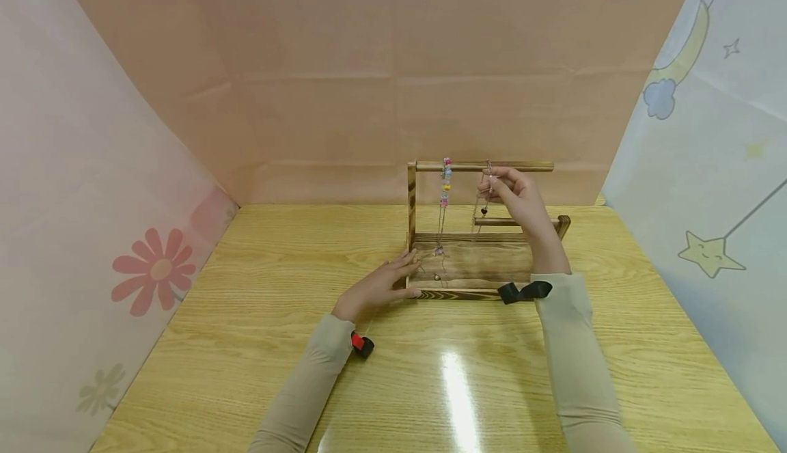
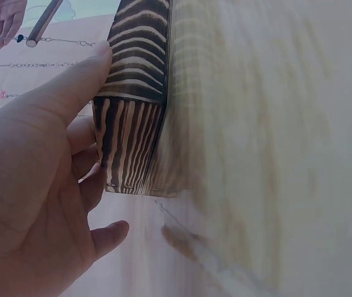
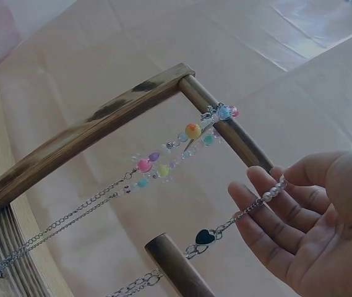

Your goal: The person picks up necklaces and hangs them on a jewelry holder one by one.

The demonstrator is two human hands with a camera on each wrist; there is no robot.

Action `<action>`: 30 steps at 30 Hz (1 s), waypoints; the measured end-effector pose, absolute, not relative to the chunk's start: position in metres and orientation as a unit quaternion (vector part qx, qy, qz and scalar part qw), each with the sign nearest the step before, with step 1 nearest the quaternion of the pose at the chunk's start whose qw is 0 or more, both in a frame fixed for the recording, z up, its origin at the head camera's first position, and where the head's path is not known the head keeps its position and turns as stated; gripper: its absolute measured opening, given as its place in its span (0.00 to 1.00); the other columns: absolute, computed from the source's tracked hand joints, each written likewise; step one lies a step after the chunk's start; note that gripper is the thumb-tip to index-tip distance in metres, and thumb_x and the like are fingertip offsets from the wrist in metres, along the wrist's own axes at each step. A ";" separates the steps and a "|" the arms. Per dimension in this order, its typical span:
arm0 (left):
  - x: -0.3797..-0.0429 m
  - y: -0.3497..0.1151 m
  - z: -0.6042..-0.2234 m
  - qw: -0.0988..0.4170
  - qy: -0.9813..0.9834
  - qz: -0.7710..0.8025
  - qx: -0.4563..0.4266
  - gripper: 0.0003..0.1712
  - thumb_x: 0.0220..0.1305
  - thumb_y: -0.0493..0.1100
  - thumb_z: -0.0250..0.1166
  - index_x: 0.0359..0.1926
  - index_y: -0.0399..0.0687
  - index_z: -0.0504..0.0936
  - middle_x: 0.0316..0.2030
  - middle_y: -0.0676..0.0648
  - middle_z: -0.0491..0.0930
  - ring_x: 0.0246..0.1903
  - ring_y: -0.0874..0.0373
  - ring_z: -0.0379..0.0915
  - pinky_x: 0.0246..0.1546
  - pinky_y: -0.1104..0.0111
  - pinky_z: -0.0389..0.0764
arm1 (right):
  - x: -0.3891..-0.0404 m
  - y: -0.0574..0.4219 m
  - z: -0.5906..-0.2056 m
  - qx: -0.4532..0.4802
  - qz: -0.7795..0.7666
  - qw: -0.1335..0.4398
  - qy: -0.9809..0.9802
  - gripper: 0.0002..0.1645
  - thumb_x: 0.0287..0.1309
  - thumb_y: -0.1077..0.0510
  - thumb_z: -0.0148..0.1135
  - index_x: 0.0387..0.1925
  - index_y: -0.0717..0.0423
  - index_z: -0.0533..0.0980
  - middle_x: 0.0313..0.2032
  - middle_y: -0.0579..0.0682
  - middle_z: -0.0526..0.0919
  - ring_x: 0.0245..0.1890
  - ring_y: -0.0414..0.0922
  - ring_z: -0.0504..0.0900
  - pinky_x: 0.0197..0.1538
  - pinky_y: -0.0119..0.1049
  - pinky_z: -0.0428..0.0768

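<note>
A wooden jewellery stand with dark burnt grain sits on the table. My left hand grips its near left corner, thumb along the front edge and fingers at the side. At the upper bar, my right hand pinches a silver chain necklace with pearl beads and a black heart between thumb and fingers. Its chain passes the free end of the short lower bar. Left of it, a necklace of colourful beads hangs over the upper bar, its chain ending low near the tray.
Inside the stand's tray lie thin chain ends and a small charm. The wooden table extends around the stand, with a peach backdrop behind and printed cloths at both sides.
</note>
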State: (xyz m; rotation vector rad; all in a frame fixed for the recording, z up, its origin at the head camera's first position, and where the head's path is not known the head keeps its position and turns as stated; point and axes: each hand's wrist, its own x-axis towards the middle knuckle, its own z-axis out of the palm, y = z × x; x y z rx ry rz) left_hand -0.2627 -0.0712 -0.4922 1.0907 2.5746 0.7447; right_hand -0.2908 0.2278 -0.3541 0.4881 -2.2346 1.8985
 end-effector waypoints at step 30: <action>-0.262 -0.072 -0.491 0.125 0.882 0.254 0.377 0.44 0.64 0.65 0.51 0.72 0.50 0.49 0.73 0.49 0.35 0.72 0.54 0.30 0.68 0.47 0.43 | -0.290 0.229 -0.366 0.194 0.691 0.065 -0.694 0.24 0.67 0.60 0.48 0.56 0.76 0.64 0.48 0.57 0.80 0.47 0.42 0.81 0.50 0.35 0.79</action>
